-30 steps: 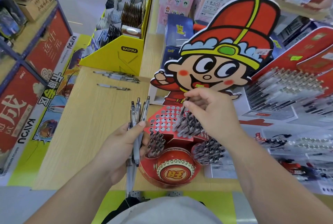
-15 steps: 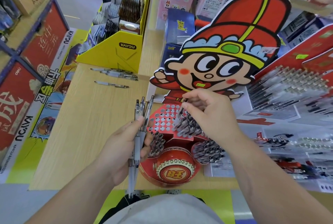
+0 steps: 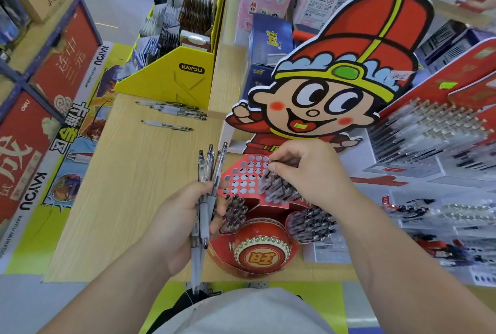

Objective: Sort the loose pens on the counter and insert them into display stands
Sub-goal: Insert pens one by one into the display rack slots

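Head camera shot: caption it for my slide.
Right hand pinches a pen over the red display stand while left hand grips spare pens.

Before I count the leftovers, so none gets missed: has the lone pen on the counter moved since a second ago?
No. The lone pen keeps its spot just in front of the yellow display box, near the other loose pens.

"KAYOU" on the yellow display box, "旺" on the display stand drum at the bench's near edge, "KAYOU" on the left-edge banner, "deli" on the red shelf panel
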